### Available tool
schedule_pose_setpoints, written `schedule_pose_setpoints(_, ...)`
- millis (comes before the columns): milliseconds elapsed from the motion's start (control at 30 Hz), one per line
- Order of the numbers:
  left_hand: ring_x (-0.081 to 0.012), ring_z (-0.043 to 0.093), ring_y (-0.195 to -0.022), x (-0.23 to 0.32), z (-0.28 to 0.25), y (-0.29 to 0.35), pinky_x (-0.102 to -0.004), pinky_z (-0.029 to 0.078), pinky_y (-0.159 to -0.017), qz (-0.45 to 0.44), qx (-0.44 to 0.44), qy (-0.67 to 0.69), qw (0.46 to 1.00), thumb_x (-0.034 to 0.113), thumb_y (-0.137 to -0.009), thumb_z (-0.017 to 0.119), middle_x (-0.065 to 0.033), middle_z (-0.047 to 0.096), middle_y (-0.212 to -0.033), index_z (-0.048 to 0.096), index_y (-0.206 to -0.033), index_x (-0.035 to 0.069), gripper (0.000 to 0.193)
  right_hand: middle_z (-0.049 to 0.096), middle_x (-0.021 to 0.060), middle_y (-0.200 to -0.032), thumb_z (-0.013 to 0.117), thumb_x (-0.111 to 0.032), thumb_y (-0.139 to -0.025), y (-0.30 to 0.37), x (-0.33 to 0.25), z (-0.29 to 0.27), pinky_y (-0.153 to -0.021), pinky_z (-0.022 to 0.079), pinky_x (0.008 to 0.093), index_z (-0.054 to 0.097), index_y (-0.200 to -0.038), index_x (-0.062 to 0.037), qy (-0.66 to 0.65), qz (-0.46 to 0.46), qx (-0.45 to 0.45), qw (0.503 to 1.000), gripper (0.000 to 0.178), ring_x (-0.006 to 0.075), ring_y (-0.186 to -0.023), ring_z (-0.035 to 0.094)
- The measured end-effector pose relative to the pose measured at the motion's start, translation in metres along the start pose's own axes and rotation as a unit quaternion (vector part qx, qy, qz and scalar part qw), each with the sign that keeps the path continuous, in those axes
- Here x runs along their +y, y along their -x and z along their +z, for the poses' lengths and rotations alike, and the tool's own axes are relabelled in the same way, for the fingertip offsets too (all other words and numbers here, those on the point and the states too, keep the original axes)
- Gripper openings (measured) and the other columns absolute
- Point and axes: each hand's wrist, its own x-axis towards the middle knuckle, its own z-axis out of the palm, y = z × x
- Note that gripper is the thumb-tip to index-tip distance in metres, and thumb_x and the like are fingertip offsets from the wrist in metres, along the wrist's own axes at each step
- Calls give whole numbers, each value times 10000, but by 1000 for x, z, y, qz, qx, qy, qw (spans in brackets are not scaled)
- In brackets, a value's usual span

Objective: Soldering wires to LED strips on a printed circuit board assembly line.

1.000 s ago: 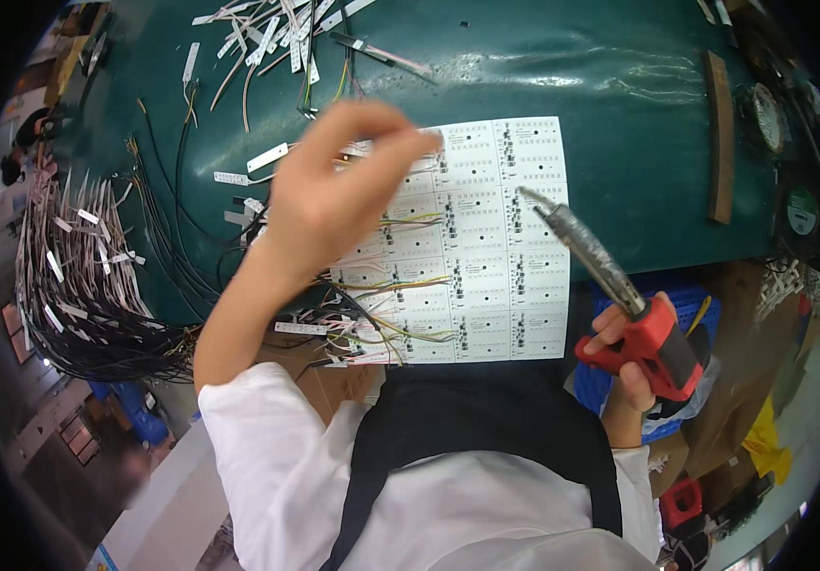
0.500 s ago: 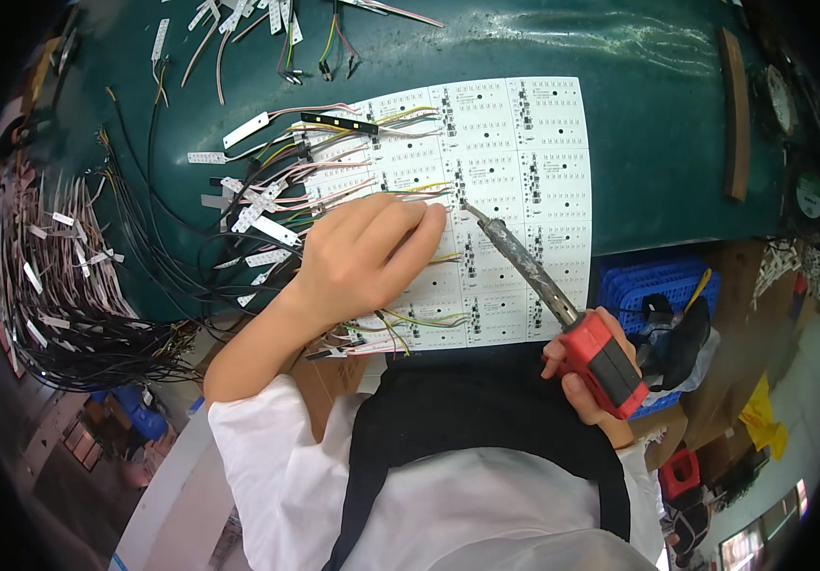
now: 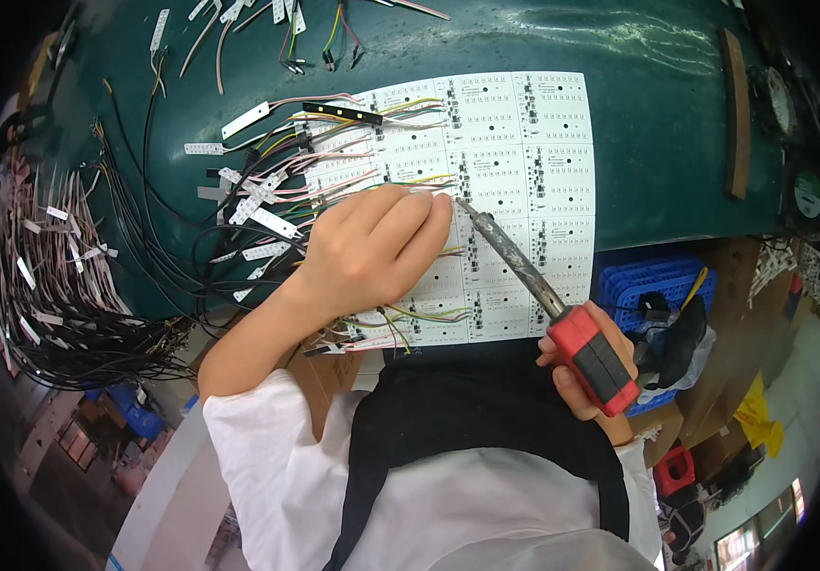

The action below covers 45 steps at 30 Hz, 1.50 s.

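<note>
My right hand (image 3: 576, 390) is wrapped round the red and black handle of a soldering iron (image 3: 592, 360). The iron's dark, worn barrel slants up and left, its tip down at a white circuit board panel (image 3: 562, 228), just right of my left fingertips. My left hand (image 3: 362, 247) lies over the panel's left half, thumb and forefinger pinched on a thin wire among coloured wires at a column of small black parts. The pinched end is mostly hidden by the fingers. Other yellow, green and pink wires (image 3: 429, 317) lie on the panel above and below this hand.
Black cables with small white strip boards (image 3: 272, 224) spread left of the panel. A big wire bundle (image 3: 77, 305) hangs at the table's left edge. More strips lie at the back of the green table (image 3: 657, 124). A wooden bar (image 3: 735, 114) and blue basket (image 3: 619, 285) are at right.
The iron and my right hand have shifted slightly left, with the tip now closer to my left fingertips. My left hand has moved slightly right and stays pinched.
</note>
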Motion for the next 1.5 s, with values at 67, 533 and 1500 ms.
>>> schedule_pose_setpoints(67,-179,598,-660,0,-1,0,-266,482,-524,1,1,-2,1000,34,-623,662,-66,614,-836,664,-971,-21,352,655,192,-796,667,-103,-739,3,5,-3,-742,522,352,460,-1233,164,33,-19,-5,999,599,299,-734,655)
schedule_pose_setpoints(533,-177,613,-680,-1,-2,-1,-264,492,-532,-10,-16,21,1000,27,-639,667,-65,606,-840,656,-960,-20,325,665,151,-786,653,-95,-737,-6,-1,-6,-731,520,330,463,-1235,170,27,4,-3,1000,595,274,-763,662)
schedule_pose_setpoints(1500,-203,605,-694,-45,-27,-66,-319,500,-569,-82,-50,49,994,94,-733,666,-30,586,-813,628,-850,115,125,493,142,-888,586,-299,-774,-35,20,1,-562,467,238,275,-1350,84,-296,13,199,934,759,180,-772,505)
